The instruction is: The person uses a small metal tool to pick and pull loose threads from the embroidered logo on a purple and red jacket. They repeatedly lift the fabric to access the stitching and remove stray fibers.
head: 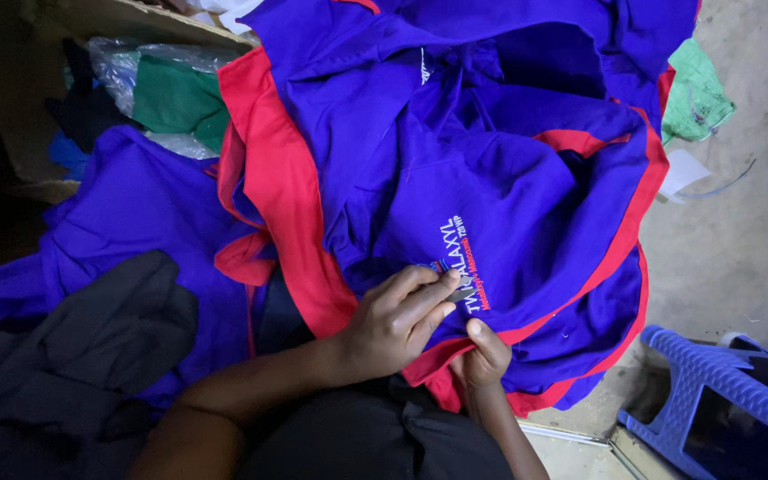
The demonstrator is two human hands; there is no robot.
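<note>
Both of our hands work at the embroidered chest patch of the blue-and-red garment [455, 178] on our lap: left hand [397, 324] pinching a small dark tool, its kind unclear, right hand [482, 356] closed on the cloth beneath. We judge short, taut passes best. Open floor [740, 240] at three o'clock; blue plastic stool [713, 400] at five.

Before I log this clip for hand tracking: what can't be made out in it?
Head view only:
- Small grey thing pinched by the left hand: too small and mostly covered by fingers to identify.
- Right hand: its fingers curl under the blue garment with red trim.
- Blue plastic stool: cut off by the bottom and right edges.
- Cardboard box, top left: contents lost in shadow.
</note>
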